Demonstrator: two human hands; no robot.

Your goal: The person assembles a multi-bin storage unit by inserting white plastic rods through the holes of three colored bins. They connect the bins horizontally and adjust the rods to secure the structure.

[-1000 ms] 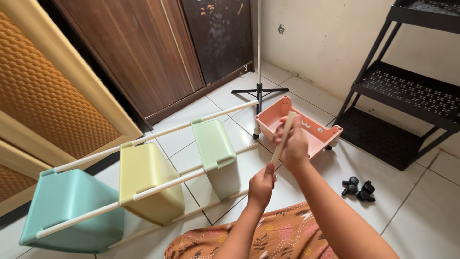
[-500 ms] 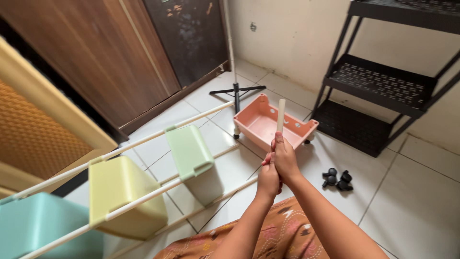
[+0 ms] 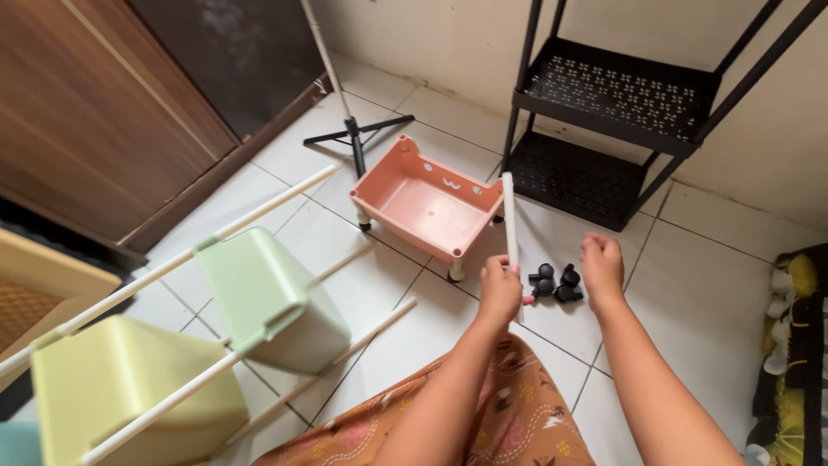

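White floor tiles (image 3: pixel 733 302) with dark grout run up to a scuffed cream wall (image 3: pixel 448 34). A black metal shelf rack (image 3: pixel 621 103) stands against it, a brown wooden wardrobe (image 3: pixel 78 129) at left. Soft daylight.

Two bare forearms are extended forward from the bottom edge, seen from above. The left hand (image 3: pixel 500 289) is closed in a fist-like grip, knuckles upward, wrist straight. The right hand (image 3: pixel 601 263) is held just beside it, apart, fingers curled loosely downward, nothing grasped.
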